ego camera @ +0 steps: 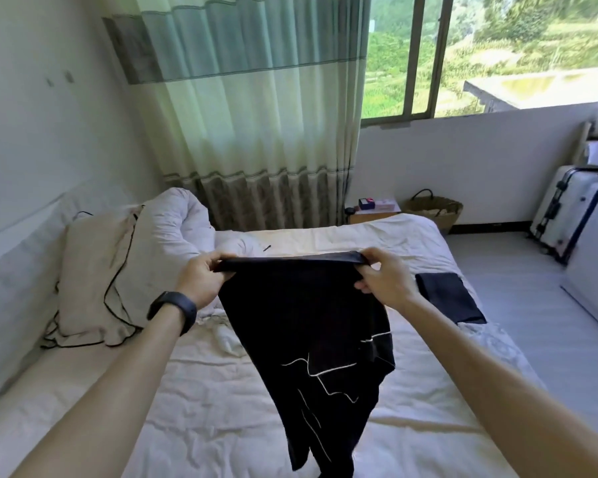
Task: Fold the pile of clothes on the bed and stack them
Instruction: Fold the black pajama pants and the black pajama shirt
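White sheets cover the bed [204,408] under our arms. We hold a black garment [301,322] up in the air over it. Our left hand [202,277] and right hand [385,276] each pinch one end of its top edge, fingers [372,254] clamped on the cloth. It hangs soft and floppy, and looks light. We think the top corners are the best place to hold. One folded dark piece [446,298] lies on the bed near the right side.
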